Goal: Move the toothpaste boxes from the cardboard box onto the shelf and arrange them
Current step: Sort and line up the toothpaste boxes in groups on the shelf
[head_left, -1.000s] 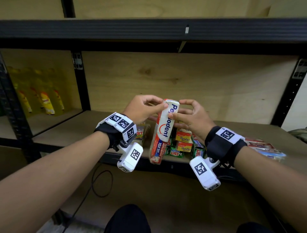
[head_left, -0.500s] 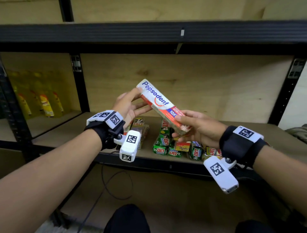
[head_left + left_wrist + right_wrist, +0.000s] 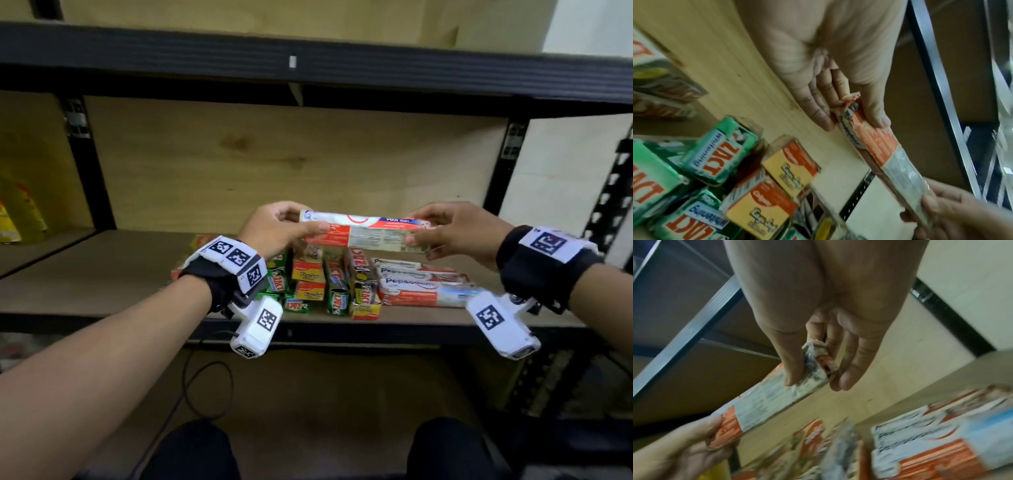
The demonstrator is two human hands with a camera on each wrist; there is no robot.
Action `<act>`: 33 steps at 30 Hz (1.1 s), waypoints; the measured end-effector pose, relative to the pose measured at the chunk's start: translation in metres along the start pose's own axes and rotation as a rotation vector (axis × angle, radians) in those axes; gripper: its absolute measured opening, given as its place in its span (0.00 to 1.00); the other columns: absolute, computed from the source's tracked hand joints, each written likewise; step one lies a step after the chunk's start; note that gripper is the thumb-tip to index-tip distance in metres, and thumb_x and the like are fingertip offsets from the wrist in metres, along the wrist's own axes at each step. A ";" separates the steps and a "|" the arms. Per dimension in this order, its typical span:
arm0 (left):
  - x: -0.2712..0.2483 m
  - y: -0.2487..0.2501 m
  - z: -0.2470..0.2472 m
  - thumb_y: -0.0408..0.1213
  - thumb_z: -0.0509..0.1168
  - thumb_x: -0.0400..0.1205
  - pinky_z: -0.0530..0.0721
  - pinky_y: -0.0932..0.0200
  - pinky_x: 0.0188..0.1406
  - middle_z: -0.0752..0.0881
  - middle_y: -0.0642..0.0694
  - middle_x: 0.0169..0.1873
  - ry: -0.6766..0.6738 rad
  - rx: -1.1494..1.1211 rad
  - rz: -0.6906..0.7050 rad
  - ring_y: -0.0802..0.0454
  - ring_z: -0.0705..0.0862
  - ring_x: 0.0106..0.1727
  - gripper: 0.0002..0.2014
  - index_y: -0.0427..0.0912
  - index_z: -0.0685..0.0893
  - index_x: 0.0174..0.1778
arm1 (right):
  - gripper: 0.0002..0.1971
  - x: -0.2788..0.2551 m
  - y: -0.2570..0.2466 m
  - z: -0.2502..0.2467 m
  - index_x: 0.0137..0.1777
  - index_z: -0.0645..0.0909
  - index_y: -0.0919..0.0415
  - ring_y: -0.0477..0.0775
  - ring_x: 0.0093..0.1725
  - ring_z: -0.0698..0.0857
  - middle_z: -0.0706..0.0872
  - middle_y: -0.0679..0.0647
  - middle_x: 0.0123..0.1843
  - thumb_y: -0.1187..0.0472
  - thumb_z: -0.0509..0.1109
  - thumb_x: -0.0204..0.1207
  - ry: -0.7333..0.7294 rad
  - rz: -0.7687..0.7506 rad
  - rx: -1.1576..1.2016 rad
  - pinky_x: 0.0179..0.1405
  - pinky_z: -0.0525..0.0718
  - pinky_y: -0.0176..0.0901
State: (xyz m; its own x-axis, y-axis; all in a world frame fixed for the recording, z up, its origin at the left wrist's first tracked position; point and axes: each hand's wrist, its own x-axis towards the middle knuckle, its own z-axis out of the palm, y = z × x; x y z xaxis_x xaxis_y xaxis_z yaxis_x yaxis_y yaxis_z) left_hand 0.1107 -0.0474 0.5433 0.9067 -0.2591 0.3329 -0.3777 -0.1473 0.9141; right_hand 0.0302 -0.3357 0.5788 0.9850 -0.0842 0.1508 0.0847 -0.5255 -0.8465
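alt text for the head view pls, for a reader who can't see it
Two hands, left hand and right hand, hold a long toothpaste box level by its ends above a wooden shelf. Below it lie small green and yellow boxes and stacked toothpaste boxes.

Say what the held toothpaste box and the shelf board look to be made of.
Toothpaste box: printed cardboard, apparently under a glossy clear wrap, crumpled at the end by the left hand. Shelf board: likely matte laminated wood, brown and even-toned.
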 end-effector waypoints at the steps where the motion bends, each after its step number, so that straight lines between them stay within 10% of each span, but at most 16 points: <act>1: 0.001 0.001 0.011 0.49 0.83 0.64 0.91 0.49 0.46 0.92 0.50 0.46 -0.027 0.077 0.024 0.49 0.92 0.48 0.22 0.47 0.89 0.52 | 0.20 -0.003 0.006 -0.011 0.60 0.86 0.58 0.56 0.44 0.87 0.89 0.62 0.57 0.65 0.83 0.68 0.020 0.001 -0.066 0.53 0.90 0.53; 5: 0.008 0.007 0.058 0.52 0.81 0.68 0.86 0.64 0.35 0.90 0.57 0.45 -0.121 0.369 0.138 0.60 0.88 0.44 0.18 0.54 0.90 0.52 | 0.18 -0.011 0.030 -0.047 0.58 0.87 0.49 0.49 0.39 0.87 0.90 0.50 0.52 0.59 0.83 0.69 0.069 -0.035 -0.420 0.48 0.90 0.48; 8: 0.015 0.010 0.092 0.54 0.81 0.67 0.88 0.58 0.39 0.90 0.60 0.44 -0.185 0.548 0.199 0.60 0.88 0.42 0.19 0.55 0.91 0.52 | 0.19 -0.013 0.050 -0.063 0.60 0.86 0.44 0.37 0.39 0.80 0.87 0.45 0.56 0.55 0.82 0.70 0.074 -0.010 -0.691 0.51 0.80 0.43; 11: 0.018 0.012 0.121 0.56 0.79 0.68 0.84 0.63 0.36 0.90 0.60 0.45 -0.238 0.695 0.236 0.66 0.85 0.40 0.20 0.56 0.91 0.54 | 0.22 -0.015 0.069 -0.073 0.66 0.84 0.47 0.45 0.50 0.81 0.85 0.48 0.62 0.53 0.81 0.72 0.058 0.056 -0.837 0.52 0.72 0.38; 17: 0.024 -0.003 0.167 0.60 0.75 0.72 0.83 0.55 0.58 0.87 0.51 0.64 -0.439 1.031 0.272 0.49 0.84 0.62 0.26 0.58 0.86 0.65 | 0.26 -0.011 0.115 -0.081 0.69 0.82 0.42 0.50 0.60 0.84 0.87 0.48 0.65 0.52 0.81 0.71 0.000 0.141 -0.908 0.58 0.79 0.39; 22: 0.022 -0.019 0.182 0.57 0.71 0.78 0.82 0.52 0.54 0.84 0.50 0.67 -0.466 1.256 0.291 0.45 0.84 0.63 0.22 0.61 0.82 0.69 | 0.25 -0.008 0.136 -0.067 0.69 0.82 0.42 0.46 0.56 0.81 0.86 0.46 0.65 0.51 0.81 0.71 -0.061 0.151 -0.909 0.59 0.79 0.38; 29: 0.030 -0.017 0.187 0.47 0.72 0.80 0.83 0.54 0.57 0.86 0.49 0.64 -0.563 1.196 0.307 0.48 0.84 0.62 0.15 0.53 0.88 0.63 | 0.18 0.003 0.129 -0.073 0.55 0.87 0.39 0.44 0.52 0.84 0.87 0.41 0.55 0.47 0.85 0.65 -0.161 0.156 -0.873 0.52 0.80 0.40; 33: 0.035 -0.017 0.195 0.45 0.73 0.80 0.86 0.50 0.57 0.91 0.51 0.53 -0.587 1.078 0.214 0.51 0.86 0.54 0.08 0.49 0.94 0.51 | 0.18 0.031 0.110 -0.069 0.43 0.88 0.33 0.38 0.48 0.86 0.89 0.32 0.44 0.26 0.71 0.59 -0.184 0.166 -0.926 0.55 0.86 0.46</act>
State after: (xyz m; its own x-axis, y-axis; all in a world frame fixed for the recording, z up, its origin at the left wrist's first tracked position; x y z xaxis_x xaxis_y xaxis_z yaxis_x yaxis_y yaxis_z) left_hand 0.1123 -0.2404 0.4944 0.6918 -0.7208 0.0441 -0.7206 -0.6851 0.1067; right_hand 0.0593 -0.4542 0.5259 0.9886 -0.1248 -0.0838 -0.1329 -0.9862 -0.0988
